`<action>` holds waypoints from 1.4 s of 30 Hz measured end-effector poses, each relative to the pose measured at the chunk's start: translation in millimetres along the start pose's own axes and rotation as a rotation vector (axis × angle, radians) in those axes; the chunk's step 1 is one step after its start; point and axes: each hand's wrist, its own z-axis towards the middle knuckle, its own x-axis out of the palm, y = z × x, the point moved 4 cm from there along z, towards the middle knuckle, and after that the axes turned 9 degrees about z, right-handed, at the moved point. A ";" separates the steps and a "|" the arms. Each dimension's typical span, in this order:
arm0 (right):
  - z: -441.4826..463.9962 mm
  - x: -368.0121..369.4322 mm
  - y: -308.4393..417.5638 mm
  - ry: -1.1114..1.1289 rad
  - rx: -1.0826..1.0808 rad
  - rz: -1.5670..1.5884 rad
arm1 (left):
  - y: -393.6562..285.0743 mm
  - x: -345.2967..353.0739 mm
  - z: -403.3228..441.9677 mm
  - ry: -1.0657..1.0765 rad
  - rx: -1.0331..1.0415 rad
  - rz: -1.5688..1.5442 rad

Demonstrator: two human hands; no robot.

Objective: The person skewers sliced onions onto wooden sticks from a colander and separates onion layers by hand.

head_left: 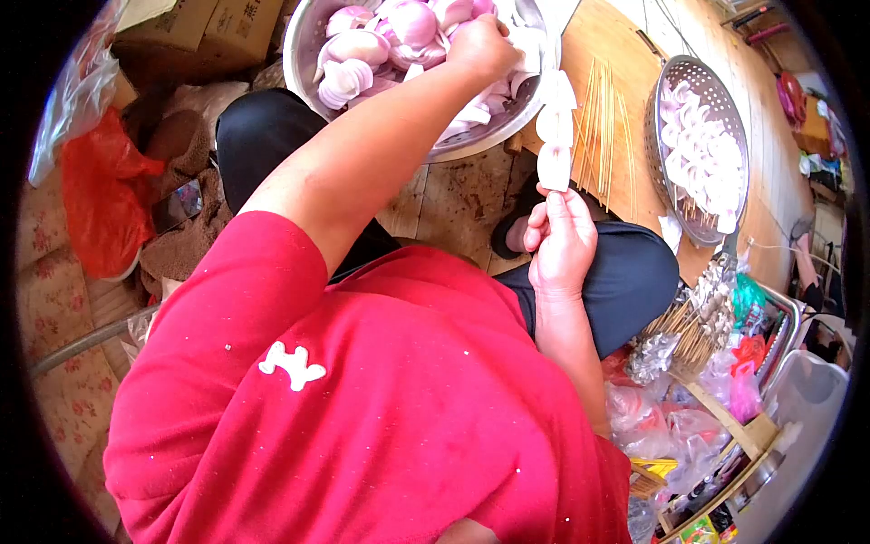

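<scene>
A metal bowl (299, 68) full of purple-skinned onion pieces (412, 25) sits at the top of the view. My left hand (485, 50) reaches over it, fingers curled down among the onions; what they grip, if anything, is hidden. Beside the bowl's right edge, my right hand (560, 238) is closed in a pinch on the lower end of an onion skewer (555, 168). Its pale onion pieces line up and point away from me. Thin bamboo sticks (598, 118) lie loose on the wooden board just right of that skewer.
A perforated metal strainer (654, 136) with threaded onion pieces (698, 136) stands on the wooden board (625, 41). Foil-wrapped sticks (689, 322) and plastic bags (671, 431) crowd the lower right. On the left are a red bag (104, 199) and a cardboard box (213, 41).
</scene>
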 end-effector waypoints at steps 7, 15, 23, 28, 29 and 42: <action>-4.1 8.4 -3.2 0.126 0.070 -0.027 | 24.0 -30.8 -9.1 0.188 -0.398 -1.064; -14.0 17.6 -7.0 0.252 0.107 -0.073 | 34.4 -64.0 -9.2 0.146 -0.260 -1.071; -14.6 18.3 -9.6 0.277 0.117 -0.121 | 38.9 -60.8 -10.8 0.189 -0.291 -1.090; -13.4 17.7 -11.4 0.276 0.119 -0.146 | 40.9 -56.6 -14.4 0.112 -0.306 -1.019; -12.7 17.5 -11.0 0.273 0.120 -0.135 | 38.8 -56.4 -15.0 0.134 -0.275 -0.979; -12.9 18.0 -14.4 0.235 0.144 -0.119 | 22.1 -50.0 -40.6 0.051 -0.285 -0.979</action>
